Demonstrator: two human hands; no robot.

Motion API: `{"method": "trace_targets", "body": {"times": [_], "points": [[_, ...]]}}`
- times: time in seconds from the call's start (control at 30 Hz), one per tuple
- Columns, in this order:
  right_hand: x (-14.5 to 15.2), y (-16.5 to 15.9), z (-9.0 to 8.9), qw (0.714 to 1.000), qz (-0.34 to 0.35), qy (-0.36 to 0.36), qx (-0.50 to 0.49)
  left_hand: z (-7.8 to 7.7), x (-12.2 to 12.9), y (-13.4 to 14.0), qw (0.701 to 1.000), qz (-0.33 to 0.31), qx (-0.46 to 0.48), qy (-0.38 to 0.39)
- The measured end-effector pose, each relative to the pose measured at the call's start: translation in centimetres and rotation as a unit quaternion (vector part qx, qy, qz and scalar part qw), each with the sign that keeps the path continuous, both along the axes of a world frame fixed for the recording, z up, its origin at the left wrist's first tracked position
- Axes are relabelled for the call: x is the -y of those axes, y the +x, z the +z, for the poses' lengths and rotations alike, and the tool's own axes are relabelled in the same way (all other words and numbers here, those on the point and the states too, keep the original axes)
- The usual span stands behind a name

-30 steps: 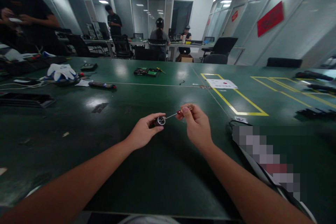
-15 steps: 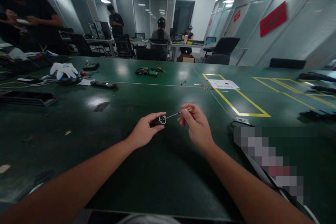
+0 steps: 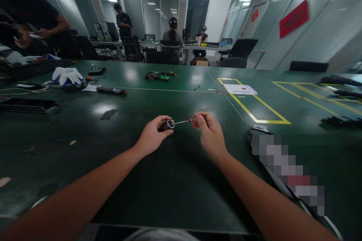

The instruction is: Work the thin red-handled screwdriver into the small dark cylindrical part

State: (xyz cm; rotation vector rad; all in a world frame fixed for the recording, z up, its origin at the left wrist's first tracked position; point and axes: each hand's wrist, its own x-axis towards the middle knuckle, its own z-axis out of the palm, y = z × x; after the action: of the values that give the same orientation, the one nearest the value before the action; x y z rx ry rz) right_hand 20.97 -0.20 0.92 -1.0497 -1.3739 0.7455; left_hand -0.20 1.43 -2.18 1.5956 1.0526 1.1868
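Note:
My left hand (image 3: pixel 151 133) is closed round a dark cylindrical part (image 3: pixel 166 125) whose pale-rimmed open end faces right. Between the thumb and fingers of my right hand (image 3: pixel 209 130) is the red handle of a thin screwdriver (image 3: pixel 182 122). Its metal shaft points left, and the tip is at the rimmed end of the cylinder; how deep it reaches I cannot tell. Both hands are above the green table (image 3: pixel 158 188).
Far back on the table lies an open tool case (image 3: pixel 158 76). White gloves (image 3: pixel 67 76) and a dark pen-shaped tool (image 3: pixel 111 90) are at the left. Yellow tape (image 3: pixel 273 122) and a paper sheet (image 3: pixel 241 89) lie to the right. A person (image 3: pixel 36 19) stands at the far left.
My left hand has shifted slightly left and turned the cylinder's open end more to the right. The screwdriver now lies closer to level. At the far left, the person leans further over.

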Motion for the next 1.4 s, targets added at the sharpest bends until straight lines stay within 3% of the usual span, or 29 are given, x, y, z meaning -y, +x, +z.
{"method": "trace_targets", "body": {"times": [0.2,0.4,0.53,0.73,0.9,1.0,1.17,1.4], "points": [[-1.1,-0.2,-1.8,0.997,0.008,-0.041,-0.062,0.3,0.2,0.2,0.998,0.013,-0.055,-0.006],[-3.1,1.5,-2.4,0.963,0.047,-0.171,-0.205,1.4,0.3,0.0,0.980,0.002,-0.148,0.132],[-3.7,2.0,-3.0,0.961,-0.027,-0.171,-0.217,1.0,-0.3,-0.6,0.973,-0.010,-0.195,0.120],[-3.9,1.5,-3.8,0.965,-0.072,-0.158,-0.199,0.3,-0.3,-1.1,0.971,-0.011,-0.216,0.101],[-3.9,1.3,-3.9,0.945,-0.050,-0.174,-0.272,0.5,0.2,-0.9,0.962,-0.021,-0.249,0.110],[-3.7,1.2,-3.7,0.931,-0.021,-0.202,-0.303,0.7,0.6,-0.5,0.949,-0.042,-0.286,0.128],[-3.6,1.3,-3.3,0.930,-0.052,-0.194,-0.309,1.2,1.5,0.5,0.920,-0.077,-0.366,0.120],[-3.3,0.9,-3.2,0.934,-0.058,-0.199,-0.291,2.3,2.3,2.1,0.852,-0.094,-0.496,0.142]]}}
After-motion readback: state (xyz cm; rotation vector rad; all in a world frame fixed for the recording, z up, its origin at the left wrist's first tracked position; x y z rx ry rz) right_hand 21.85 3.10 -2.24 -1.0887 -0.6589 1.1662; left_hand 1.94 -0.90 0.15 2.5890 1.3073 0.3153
